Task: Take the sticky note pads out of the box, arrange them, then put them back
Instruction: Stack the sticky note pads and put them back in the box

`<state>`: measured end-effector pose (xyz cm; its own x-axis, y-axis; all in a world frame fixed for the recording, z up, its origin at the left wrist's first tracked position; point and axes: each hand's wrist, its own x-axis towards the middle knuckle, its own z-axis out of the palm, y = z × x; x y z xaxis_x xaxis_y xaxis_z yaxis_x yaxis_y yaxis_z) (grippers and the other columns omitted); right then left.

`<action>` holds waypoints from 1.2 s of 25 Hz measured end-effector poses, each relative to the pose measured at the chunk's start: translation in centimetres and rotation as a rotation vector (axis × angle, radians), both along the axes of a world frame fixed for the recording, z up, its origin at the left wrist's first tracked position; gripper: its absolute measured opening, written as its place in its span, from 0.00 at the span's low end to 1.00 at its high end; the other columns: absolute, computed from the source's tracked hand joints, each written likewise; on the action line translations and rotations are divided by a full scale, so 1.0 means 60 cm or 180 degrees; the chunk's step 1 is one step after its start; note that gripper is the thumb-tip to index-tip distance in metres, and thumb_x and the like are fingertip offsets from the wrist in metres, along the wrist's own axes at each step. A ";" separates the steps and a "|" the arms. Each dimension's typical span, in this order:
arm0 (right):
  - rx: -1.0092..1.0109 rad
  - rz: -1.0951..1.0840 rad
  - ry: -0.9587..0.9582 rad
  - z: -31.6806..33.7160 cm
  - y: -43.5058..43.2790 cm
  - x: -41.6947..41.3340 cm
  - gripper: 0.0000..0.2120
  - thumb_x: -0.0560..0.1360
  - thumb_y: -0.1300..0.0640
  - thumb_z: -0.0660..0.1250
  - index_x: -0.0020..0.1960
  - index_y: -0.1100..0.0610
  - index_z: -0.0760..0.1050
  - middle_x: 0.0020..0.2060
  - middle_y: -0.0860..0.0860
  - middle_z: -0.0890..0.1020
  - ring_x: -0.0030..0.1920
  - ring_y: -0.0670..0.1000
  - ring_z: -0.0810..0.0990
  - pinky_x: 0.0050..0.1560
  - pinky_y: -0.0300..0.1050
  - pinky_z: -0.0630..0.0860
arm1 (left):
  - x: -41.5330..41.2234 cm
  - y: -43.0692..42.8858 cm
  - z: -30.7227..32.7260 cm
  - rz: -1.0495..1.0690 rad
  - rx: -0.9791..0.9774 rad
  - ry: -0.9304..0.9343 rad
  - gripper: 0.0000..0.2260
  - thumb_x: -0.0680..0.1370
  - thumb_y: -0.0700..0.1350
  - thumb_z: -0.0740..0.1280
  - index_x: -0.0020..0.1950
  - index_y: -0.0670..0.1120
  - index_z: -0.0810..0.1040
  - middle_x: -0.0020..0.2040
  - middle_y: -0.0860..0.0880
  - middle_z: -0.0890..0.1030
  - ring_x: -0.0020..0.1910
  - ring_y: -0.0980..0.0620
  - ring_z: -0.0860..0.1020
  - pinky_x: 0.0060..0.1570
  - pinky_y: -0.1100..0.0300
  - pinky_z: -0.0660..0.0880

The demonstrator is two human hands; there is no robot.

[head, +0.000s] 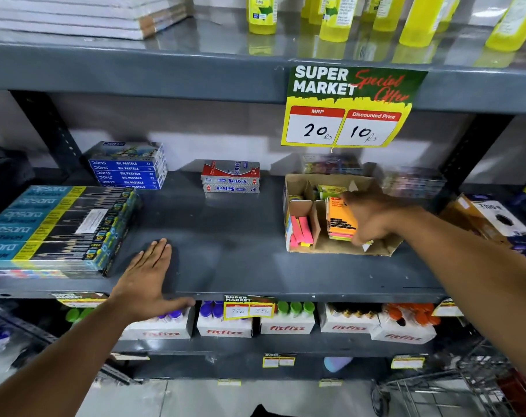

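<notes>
A brown cardboard box (298,183) with dividers stands on the grey shelf (225,236) at the right. My right hand (373,218) reaches into its right compartment and grips a stack of orange-topped sticky note pads (340,219) standing on edge. Pink and yellow pads (301,231) lie in the front left compartment, and green pads (331,191) sit at the back. My left hand (149,278) rests flat on the shelf's front edge, fingers spread, holding nothing.
Pencil boxes (60,227) are stacked at the shelf's left, blue oil pastel boxes (129,167) behind them, red and silver boxes (230,180) mid-back. A price sign (346,106) hangs from the shelf above. A dark box (493,221) sits right of the cardboard box.
</notes>
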<state>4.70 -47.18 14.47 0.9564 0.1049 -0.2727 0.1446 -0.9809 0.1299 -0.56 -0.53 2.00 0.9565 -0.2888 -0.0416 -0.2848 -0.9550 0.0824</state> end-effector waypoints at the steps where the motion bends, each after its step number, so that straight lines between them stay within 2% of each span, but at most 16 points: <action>1: 0.0036 0.0031 0.0013 -0.001 0.003 0.002 0.49 0.58 0.44 0.77 0.72 0.53 0.57 0.59 0.55 0.75 0.53 0.55 0.74 0.42 0.44 0.73 | 0.001 -0.009 0.004 0.0013 -0.0116 0.0040 0.62 0.57 0.83 0.50 0.76 0.41 0.45 0.78 0.45 0.43 0.73 0.54 0.38 0.72 0.55 0.40; 3: 0.0092 0.0087 0.0021 -0.006 0.009 0.006 0.48 0.57 0.44 0.77 0.71 0.53 0.59 0.50 0.50 0.77 0.44 0.50 0.75 0.36 0.43 0.72 | -0.001 -0.036 0.011 -0.0009 -0.0394 0.0124 0.60 0.58 0.83 0.47 0.77 0.41 0.46 0.78 0.45 0.44 0.73 0.54 0.39 0.73 0.55 0.41; 6: 0.0105 0.0135 0.0033 -0.019 0.014 0.014 0.49 0.56 0.44 0.76 0.71 0.52 0.58 0.42 0.47 0.75 0.40 0.49 0.75 0.36 0.45 0.76 | -0.012 -0.093 0.022 -0.0076 -0.0896 0.0256 0.57 0.61 0.81 0.48 0.76 0.42 0.46 0.78 0.46 0.45 0.73 0.56 0.40 0.72 0.57 0.42; 8: 0.0126 0.0118 0.0078 -0.033 0.009 0.017 0.51 0.56 0.45 0.76 0.72 0.52 0.56 0.44 0.47 0.76 0.40 0.49 0.75 0.35 0.44 0.74 | -0.026 -0.143 0.029 -0.0132 -0.1240 0.0392 0.52 0.64 0.77 0.50 0.76 0.43 0.47 0.78 0.46 0.46 0.73 0.57 0.40 0.72 0.60 0.41; 11: 0.0184 0.0089 0.0178 -0.057 0.003 0.021 0.53 0.55 0.45 0.78 0.73 0.51 0.55 0.58 0.51 0.76 0.50 0.53 0.75 0.42 0.44 0.73 | -0.056 -0.233 0.037 -0.0278 -0.1873 0.0617 0.45 0.70 0.71 0.56 0.76 0.44 0.50 0.78 0.47 0.49 0.74 0.58 0.42 0.72 0.61 0.43; 12: 0.0203 0.0113 0.0194 -0.064 0.002 0.023 0.52 0.55 0.45 0.78 0.72 0.51 0.57 0.60 0.51 0.76 0.51 0.53 0.75 0.43 0.44 0.73 | -0.067 -0.264 0.040 -0.0336 -0.2072 0.0684 0.43 0.70 0.70 0.56 0.76 0.45 0.53 0.78 0.47 0.51 0.73 0.58 0.44 0.71 0.62 0.43; 15: 0.0185 0.0219 0.0224 -0.077 0.002 0.026 0.45 0.53 0.45 0.78 0.65 0.50 0.62 0.55 0.51 0.77 0.48 0.52 0.75 0.44 0.46 0.74 | -0.095 -0.351 0.053 -0.0549 -0.2478 0.0973 0.42 0.70 0.72 0.56 0.75 0.46 0.58 0.77 0.50 0.57 0.71 0.63 0.49 0.68 0.69 0.45; 16: 0.0150 0.0252 0.0222 -0.081 0.003 0.027 0.44 0.53 0.45 0.78 0.64 0.50 0.63 0.54 0.50 0.77 0.48 0.52 0.75 0.45 0.46 0.75 | -0.098 -0.378 0.059 -0.0508 -0.2622 0.1185 0.43 0.68 0.74 0.56 0.75 0.48 0.58 0.77 0.51 0.58 0.71 0.63 0.51 0.68 0.68 0.48; 18: 0.0066 0.0362 0.0215 -0.086 0.004 0.028 0.43 0.52 0.44 0.78 0.61 0.50 0.64 0.51 0.50 0.77 0.47 0.52 0.76 0.46 0.47 0.77 | -0.093 -0.426 0.070 -0.0207 -0.2989 0.1739 0.46 0.65 0.77 0.57 0.75 0.53 0.57 0.77 0.52 0.58 0.73 0.58 0.55 0.71 0.59 0.54; 20: 0.0027 0.0495 0.0222 -0.086 0.004 0.030 0.38 0.52 0.43 0.78 0.56 0.49 0.65 0.47 0.50 0.77 0.44 0.51 0.76 0.45 0.48 0.78 | -0.083 -0.465 0.082 0.0038 -0.3395 0.2102 0.45 0.62 0.79 0.58 0.74 0.58 0.61 0.75 0.54 0.63 0.73 0.54 0.61 0.72 0.50 0.58; 21: 0.0033 0.0540 0.0221 -0.084 0.004 0.031 0.36 0.52 0.44 0.77 0.54 0.48 0.64 0.45 0.49 0.77 0.43 0.51 0.76 0.45 0.49 0.78 | -0.077 -0.479 0.086 0.0142 -0.3535 0.2156 0.43 0.62 0.79 0.58 0.72 0.59 0.65 0.73 0.55 0.66 0.72 0.54 0.63 0.71 0.48 0.59; 23: 0.0034 0.0593 0.0221 -0.080 0.004 0.032 0.35 0.53 0.44 0.77 0.54 0.49 0.64 0.44 0.49 0.77 0.42 0.52 0.76 0.45 0.50 0.78 | -0.070 -0.495 0.089 0.0359 -0.3688 0.2155 0.39 0.61 0.79 0.59 0.65 0.60 0.72 0.68 0.58 0.72 0.68 0.55 0.67 0.68 0.49 0.62; 25: 0.0012 0.0653 0.0222 -0.079 0.006 0.033 0.36 0.54 0.43 0.78 0.55 0.50 0.64 0.43 0.49 0.76 0.41 0.52 0.76 0.43 0.50 0.78 | -0.065 -0.501 0.088 0.0527 -0.3782 0.2048 0.28 0.59 0.79 0.59 0.53 0.66 0.77 0.57 0.63 0.75 0.58 0.60 0.70 0.60 0.53 0.62; 27: -0.0022 0.0722 0.0215 -0.079 0.006 0.031 0.36 0.55 0.42 0.78 0.56 0.51 0.65 0.41 0.48 0.75 0.40 0.50 0.75 0.40 0.48 0.77 | -0.056 -0.509 0.086 0.0694 -0.3849 0.1989 0.16 0.59 0.79 0.60 0.38 0.73 0.76 0.46 0.68 0.72 0.47 0.66 0.69 0.56 0.54 0.61; 28: -0.0030 0.0746 0.0221 -0.078 0.006 0.031 0.36 0.56 0.42 0.78 0.56 0.52 0.65 0.40 0.47 0.74 0.39 0.50 0.75 0.38 0.46 0.76 | -0.055 -0.513 0.086 0.0753 -0.3911 0.2010 0.12 0.60 0.78 0.60 0.34 0.75 0.75 0.43 0.69 0.71 0.44 0.67 0.69 0.55 0.54 0.61; 30: -0.0046 0.0769 0.0219 -0.075 0.004 0.030 0.37 0.55 0.42 0.78 0.58 0.53 0.66 0.42 0.48 0.75 0.40 0.51 0.75 0.39 0.46 0.76 | -0.055 -0.517 0.082 0.0694 -0.4030 0.2003 0.06 0.64 0.76 0.60 0.33 0.78 0.73 0.38 0.73 0.74 0.41 0.73 0.71 0.54 0.55 0.60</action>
<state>6.53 -46.93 9.98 0.8832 0.3237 -0.3393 0.3835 -0.9150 0.1255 -3.84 -31.58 6.94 0.9052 -0.3033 -0.2976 0.2584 -0.1632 0.9522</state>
